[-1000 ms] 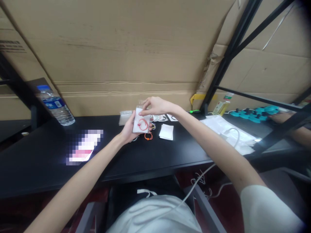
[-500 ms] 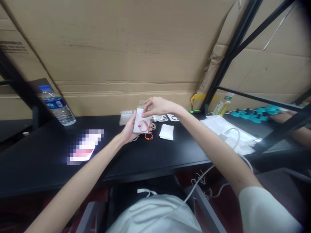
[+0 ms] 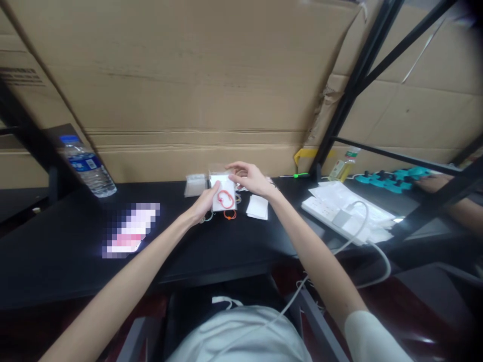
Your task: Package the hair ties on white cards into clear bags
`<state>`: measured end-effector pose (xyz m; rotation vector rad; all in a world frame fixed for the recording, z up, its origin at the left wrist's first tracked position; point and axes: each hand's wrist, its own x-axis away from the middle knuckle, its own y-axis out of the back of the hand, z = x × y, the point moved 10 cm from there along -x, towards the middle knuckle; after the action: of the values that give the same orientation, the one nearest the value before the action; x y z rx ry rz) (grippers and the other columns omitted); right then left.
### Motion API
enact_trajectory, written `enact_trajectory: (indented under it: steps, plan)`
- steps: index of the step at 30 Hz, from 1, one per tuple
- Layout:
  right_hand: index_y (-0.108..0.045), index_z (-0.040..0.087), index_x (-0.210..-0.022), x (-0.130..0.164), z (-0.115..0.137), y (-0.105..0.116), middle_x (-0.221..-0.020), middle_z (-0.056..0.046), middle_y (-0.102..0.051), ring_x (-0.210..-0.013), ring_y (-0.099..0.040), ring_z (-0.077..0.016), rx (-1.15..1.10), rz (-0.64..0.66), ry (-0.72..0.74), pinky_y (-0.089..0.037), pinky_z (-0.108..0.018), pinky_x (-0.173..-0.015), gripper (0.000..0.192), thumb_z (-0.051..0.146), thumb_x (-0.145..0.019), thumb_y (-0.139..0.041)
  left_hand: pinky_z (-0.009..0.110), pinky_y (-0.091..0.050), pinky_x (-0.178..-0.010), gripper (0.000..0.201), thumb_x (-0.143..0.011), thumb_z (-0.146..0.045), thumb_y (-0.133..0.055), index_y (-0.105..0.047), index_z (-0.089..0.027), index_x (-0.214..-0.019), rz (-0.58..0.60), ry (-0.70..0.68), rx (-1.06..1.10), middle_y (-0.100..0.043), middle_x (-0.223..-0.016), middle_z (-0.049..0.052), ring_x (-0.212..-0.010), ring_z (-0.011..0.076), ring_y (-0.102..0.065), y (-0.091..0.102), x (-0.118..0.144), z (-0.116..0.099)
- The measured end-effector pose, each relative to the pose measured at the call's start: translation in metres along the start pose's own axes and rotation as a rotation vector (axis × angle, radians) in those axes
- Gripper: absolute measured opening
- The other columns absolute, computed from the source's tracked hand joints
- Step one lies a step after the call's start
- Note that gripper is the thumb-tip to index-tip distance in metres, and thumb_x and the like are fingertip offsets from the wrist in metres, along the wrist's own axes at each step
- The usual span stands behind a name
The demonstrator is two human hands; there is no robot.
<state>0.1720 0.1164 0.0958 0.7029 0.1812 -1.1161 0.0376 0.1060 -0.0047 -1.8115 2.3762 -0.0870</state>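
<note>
A small clear plastic bag [image 3: 223, 184] with a white card inside is held up above the black table. A red cord bracelet [image 3: 226, 199] lies against the card. My left hand [image 3: 206, 203] grips the bag by its left side, thumb over the front. At the upper right of the bag, my right hand [image 3: 251, 179] has thumb and fingers closed on its edge. Below the bag, an orange bracelet [image 3: 230, 215] lies on the table. A stack of white cards [image 3: 257, 206] sits to the right, and clear bags [image 3: 195, 185] lie to the left.
On the left stand a water bottle [image 3: 89, 168] and a blurred phone [image 3: 132, 230]. A white power strip [image 3: 320, 213] with a plugged cable lies on the right beside papers [image 3: 339, 198]. Behind are a drink bottle [image 3: 342, 166] and a cardboard wall [image 3: 196, 75]. Another person's hand [image 3: 437, 182] is at far right.
My right hand has moved slightly right and down, from over the card's face to the bag's upper right edge. My right forearm has swung inward, uncovering the power strip.
</note>
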Motion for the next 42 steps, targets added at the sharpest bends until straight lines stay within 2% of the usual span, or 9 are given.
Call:
enact_trajectory:
  steps: [4,11,16,20,24,27,31,35,42]
  plan:
    - [-0.068,0.025,-0.124,0.007,-0.003,-0.006,-0.104,-0.004,-0.066,-0.09,-0.064,-0.0173,-0.174,-0.002,-0.008,-0.062,-0.027,-0.069,0.035,0.029,-0.09,-0.07,0.034,-0.057,-0.088,0.055,-0.086,-0.058,-0.079,-0.074,-0.016,-0.121,-0.078,-0.113,-0.079,-0.079,-0.117,0.011,-0.101,0.0254,-0.074,0.012,0.0,-0.013]
    - [-0.067,0.027,-0.114,0.015,-0.024,-0.028,-0.114,-0.002,-0.067,-0.093,-0.064,-0.0154,-0.391,0.065,-0.103,-0.058,-0.024,-0.07,0.029,0.028,-0.086,-0.076,0.026,-0.052,-0.073,0.023,-0.086,-0.038,-0.075,-0.071,-0.022,-0.102,-0.248,-0.327,-0.103,-0.074,-0.105,0.004,-0.089,0.017,-0.068,0.033,0.006,-0.044]
    - [-0.071,0.023,-0.098,0.019,-0.033,-0.035,-0.104,-0.003,-0.067,-0.087,-0.063,-0.0144,-0.405,0.041,-0.143,-0.057,-0.023,-0.066,0.012,0.033,-0.09,-0.073,0.026,-0.051,-0.078,0.016,-0.086,-0.034,-0.075,-0.07,-0.023,-0.096,-0.206,-0.384,-0.14,-0.072,-0.103,0.002,-0.093,0.0159,-0.067,0.028,0.009,-0.053]
    - [-0.071,0.024,-0.095,0.022,-0.038,-0.033,-0.086,-0.001,-0.063,-0.077,-0.059,-0.0135,-0.354,0.012,-0.199,-0.052,-0.02,-0.056,0.014,0.037,-0.091,-0.073,0.025,-0.05,-0.069,0.02,-0.084,-0.039,-0.077,-0.072,-0.022,-0.091,-0.178,-0.328,-0.105,-0.071,-0.1,0.003,-0.085,0.0157,-0.065,0.027,0.006,-0.05]
    - [-0.073,0.023,-0.096,0.022,-0.035,-0.029,-0.091,-0.002,-0.064,-0.076,-0.058,-0.013,-0.325,-0.011,-0.183,-0.052,-0.019,-0.054,0.017,0.04,-0.092,-0.072,0.027,-0.052,-0.066,0.034,-0.087,-0.053,-0.074,-0.07,-0.019,-0.087,-0.211,-0.225,0.004,-0.07,-0.095,0.005,-0.08,0.0169,-0.066,0.036,0.001,-0.038]
    - [-0.074,0.023,-0.097,0.021,-0.037,-0.026,-0.098,-0.004,-0.065,-0.082,-0.06,-0.0145,-0.297,-0.029,-0.176,-0.055,-0.02,-0.055,0.023,0.046,-0.092,-0.072,0.026,-0.053,-0.067,0.029,-0.079,-0.041,-0.083,-0.07,-0.02,-0.093,-0.236,-0.231,-0.056,-0.071,-0.1,0.006,-0.084,0.0171,-0.068,0.04,0.001,-0.038]
    - [-0.073,0.021,-0.097,0.02,-0.047,-0.027,-0.098,-0.006,-0.067,-0.086,-0.063,-0.0174,-0.265,-0.039,-0.2,-0.06,-0.023,-0.057,0.037,0.058,-0.091,-0.071,0.027,-0.055,-0.07,0.043,-0.076,-0.026,-0.084,-0.062,-0.023,-0.113,-0.247,-0.289,-0.108,-0.071,-0.101,0.004,-0.086,0.017,-0.07,0.04,0.005,-0.042]
    - [-0.066,0.021,-0.094,0.02,-0.054,-0.028,-0.099,-0.005,-0.067,-0.079,-0.065,-0.0161,-0.224,-0.079,-0.159,-0.057,-0.023,-0.053,0.034,0.047,-0.081,-0.081,0.026,-0.055,-0.072,0.045,-0.078,-0.029,-0.083,-0.059,-0.022,-0.115,-0.225,-0.306,-0.136,-0.071,-0.101,0.004,-0.086,0.0158,-0.071,0.034,0.006,-0.043]
    - [-0.063,0.021,-0.1,0.022,-0.054,-0.035,-0.111,-0.008,-0.07,-0.08,-0.066,-0.0159,-0.111,-0.142,-0.094,-0.056,-0.025,-0.059,0.028,0.04,-0.084,-0.076,0.028,-0.054,-0.066,0.045,-0.078,-0.037,-0.088,-0.064,-0.018,-0.112,-0.237,-0.083,-0.222,-0.075,-0.095,0.008,-0.075,0.0177,-0.071,0.037,0.006,-0.022]
